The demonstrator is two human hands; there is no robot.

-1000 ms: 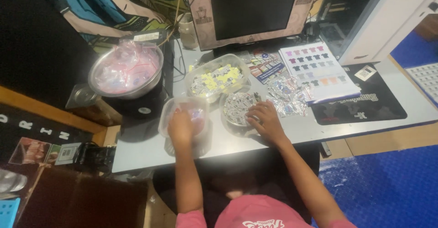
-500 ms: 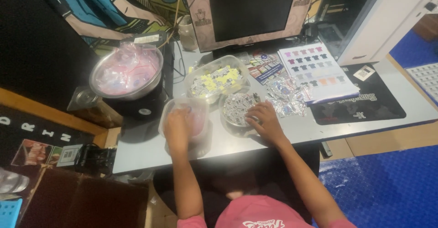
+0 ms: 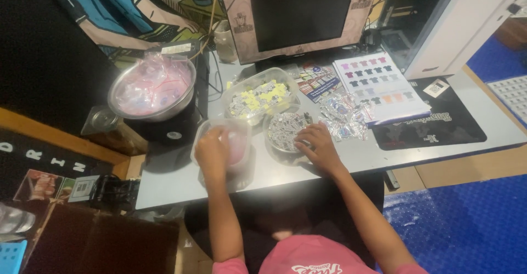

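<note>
The left hand (image 3: 211,152) reaches, fingers curled, into the clear plastic tub (image 3: 237,142) at the near left of the desk (image 3: 384,156), while the right hand (image 3: 317,145) rests apart, spread on the round tray of small packets (image 3: 284,130), indicating a sorting step that calls for a precise pinch.

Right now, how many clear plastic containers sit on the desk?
3: one under the left hand holding pink pieces, one at the right hand with silvery pieces, one behind them with yellow pieces. The metal bowl isn't counted.
</note>
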